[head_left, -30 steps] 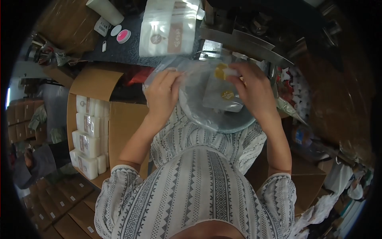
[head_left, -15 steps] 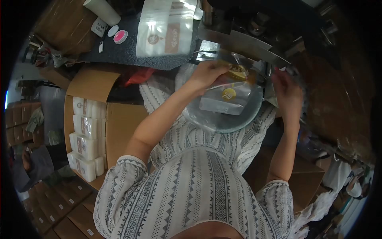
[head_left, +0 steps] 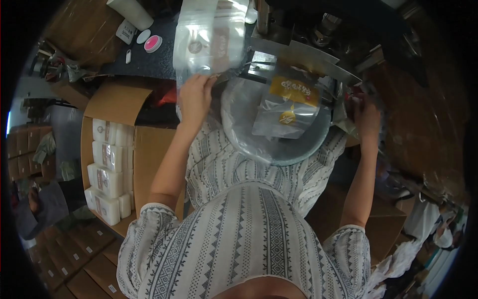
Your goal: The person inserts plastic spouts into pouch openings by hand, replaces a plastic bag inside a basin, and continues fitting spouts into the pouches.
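At the lower edge of a stack of printed clear plastic bags (head_left: 209,37), my left hand (head_left: 195,98) pinches a bag's edge between thumb and fingers. My right hand (head_left: 367,115) is by the right side of a metal machine (head_left: 318,62), its fingers curled at a small red item (head_left: 354,92) that they partly hide. Between the hands, a clear bag with yellow print (head_left: 285,117) hangs from the machine's front edge over a round basin (head_left: 239,137) lined with clear film. The basin rests on my lap.
To the left, an open carton (head_left: 154,157) holds several packs of bags (head_left: 106,155). A pink round pot (head_left: 153,44), a white lid (head_left: 143,37) and a white cylinder (head_left: 130,14) are on the dark mat. Brown cartons (head_left: 74,254) are stacked at lower left.
My left hand has left the yellow-printed bag and moved left to the bag stack. That bag now hangs at the machine, unheld. My right hand has shifted slightly right and down.
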